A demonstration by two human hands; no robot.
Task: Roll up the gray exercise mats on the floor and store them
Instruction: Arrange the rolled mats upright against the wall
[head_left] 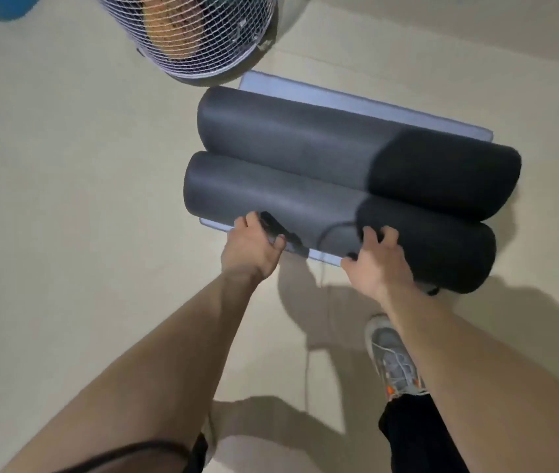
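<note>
Two rolled dark gray exercise mats lie side by side on a pale flat panel (366, 104). The far rolled mat (305, 145) touches the near rolled mat (271, 199) along their length. Shadow darkens the right ends of both. My left hand (254, 249) grips the near roll's lower edge toward its left end, with its fingers curled over a black strap (291, 237). Further right, my right hand (378, 262) holds the same roll, fingers curled onto its front and thumb below. A thin cord (334, 228) loops between my hands.
A white wire-caged fan (196, 32) stands just beyond the mats' left end. A blue round object (1, 6) sits at the top left corner. My gray shoe (394, 356) is on the beige floor (66, 199) below my right hand.
</note>
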